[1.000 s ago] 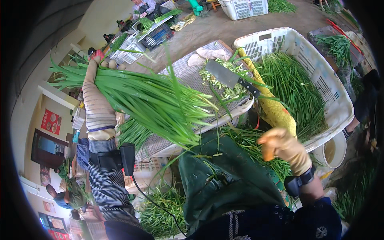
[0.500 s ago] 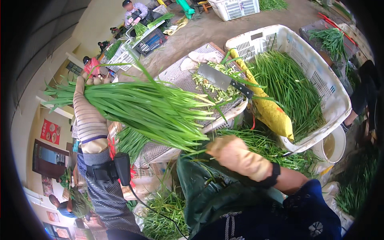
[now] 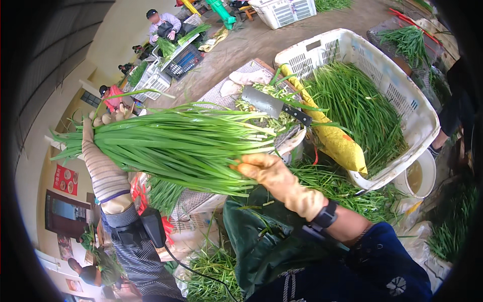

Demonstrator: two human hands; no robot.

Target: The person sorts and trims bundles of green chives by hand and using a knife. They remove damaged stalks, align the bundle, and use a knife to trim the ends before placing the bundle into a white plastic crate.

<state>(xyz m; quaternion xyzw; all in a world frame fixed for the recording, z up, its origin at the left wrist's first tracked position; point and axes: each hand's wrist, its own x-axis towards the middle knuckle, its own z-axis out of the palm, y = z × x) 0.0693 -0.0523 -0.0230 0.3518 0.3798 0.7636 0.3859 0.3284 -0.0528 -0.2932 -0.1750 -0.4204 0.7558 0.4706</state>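
A large bunch of garlic chives [image 3: 176, 146] lies sideways across my front, white stem ends to the right. My gloved left hand [image 3: 103, 121] is closed round its leafy end and holds it up. At the lower stems, my right hand [image 3: 274, 176] in an orange-tan glove pinches some strands at the bunch's edge; its fingertips are partly among them. Behind the stem ends, a cleaver [image 3: 264, 102] with a black handle rests on chopped stem pieces [image 3: 246, 105] on a mesh-covered work surface [image 3: 214, 95].
A white plastic crate [image 3: 427, 121] full of chives stands at right, a yellow sack [image 3: 337, 146] over its near edge. Beside it is a white bucket [image 3: 425, 173] of cloudy liquid. Loose chives [image 3: 206, 272] lie below me. Another person [image 3: 163, 30] handles chives at the back.
My right hand has moved left and up from below the stem ends to the bunch, its fingers now at the strands. The bunch has tilted slightly more level in my left hand.
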